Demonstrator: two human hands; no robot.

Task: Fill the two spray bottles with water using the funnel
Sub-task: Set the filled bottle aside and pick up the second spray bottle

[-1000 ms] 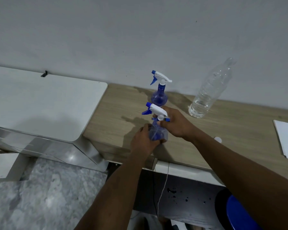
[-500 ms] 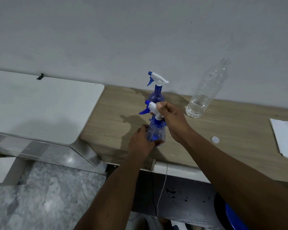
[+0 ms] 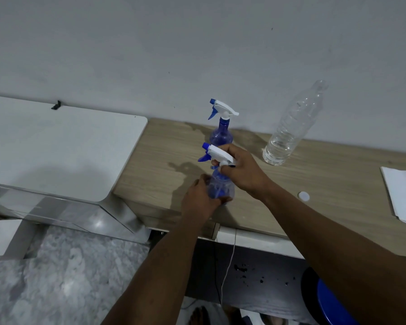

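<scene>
Two blue spray bottles with white trigger heads stand on the wooden table. My left hand grips the body of the near spray bottle by the table's front edge. My right hand holds its white trigger head, fingers curled round the neck. The far spray bottle stands upright behind it, close to the wall, untouched. A clear plastic water bottle with its cap off and a little water at the bottom stands to the right. No funnel is in view.
A small white cap lies on the table right of my arm. White paper sheets lie at the right edge. A white cabinet top adjoins the table's left side. A blue stool sits below at the right.
My right hand has shifted its grasp on the near bottle's trigger head, and the head has turned slightly. My left hand stays on the body. The far bottle and water bottle have not moved.
</scene>
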